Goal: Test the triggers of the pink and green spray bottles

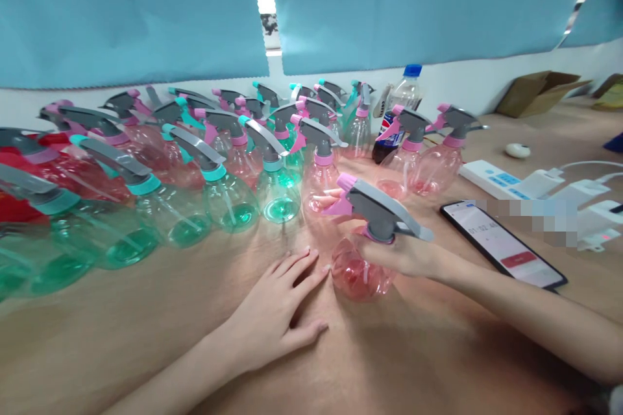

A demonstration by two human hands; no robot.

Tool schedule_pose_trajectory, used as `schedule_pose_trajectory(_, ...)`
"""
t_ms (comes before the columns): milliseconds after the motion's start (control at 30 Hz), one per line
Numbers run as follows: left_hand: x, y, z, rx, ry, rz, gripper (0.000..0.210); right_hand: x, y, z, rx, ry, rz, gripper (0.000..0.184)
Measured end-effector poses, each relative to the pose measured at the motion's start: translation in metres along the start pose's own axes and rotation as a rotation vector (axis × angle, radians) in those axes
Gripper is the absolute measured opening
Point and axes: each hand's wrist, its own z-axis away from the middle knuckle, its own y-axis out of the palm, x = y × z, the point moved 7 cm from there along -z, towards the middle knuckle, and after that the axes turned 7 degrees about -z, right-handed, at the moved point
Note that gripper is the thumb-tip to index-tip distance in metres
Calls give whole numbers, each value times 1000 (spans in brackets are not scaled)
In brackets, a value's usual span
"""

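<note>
A clear pink spray bottle with a grey and pink trigger head is gripped at its neck by my right hand. The bottle stands close to upright, and its head hides part of that hand. Just left of it, my left hand lies flat on the table with fingers spread, its fingertips close to the bottle's base. Behind both hands is another pink spray bottle. Several green spray bottles with turquoise collars stand left of it.
More pink and green bottles fill the back left of the table. Two pink spray bottles and a cola bottle are at the back. A phone, a power strip with plugs and a cardboard box are at right.
</note>
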Motion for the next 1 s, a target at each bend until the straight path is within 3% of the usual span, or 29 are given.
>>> schedule_pose_trajectory(167,-1,0,0,1,-4,-19,65,-6,-1,1,-52,-9,24,26)
schedule_pose_trajectory(300,-1,-1,-1,-3,-4,-1,64,-11,0,3,-51,21,2,26)
schedule_pose_trajectory(467,-1,-1,-1,-1,-7,9,63,-5,-1,1,-61,15,11,25)
schedule_pose_trajectory(700,-2,-2,-1,-27,-12,16,60,0,-1,-2,-35,4,-1,41)
schedule_pose_trajectory(867,-2,-2,-1,-6,-13,-12,61,4,-3,-3,-46,3,30,37)
schedule_pose_trajectory(1000,-2,-2,-1,-6,-12,-17,61,2,-2,-1,-22,28,29,21)
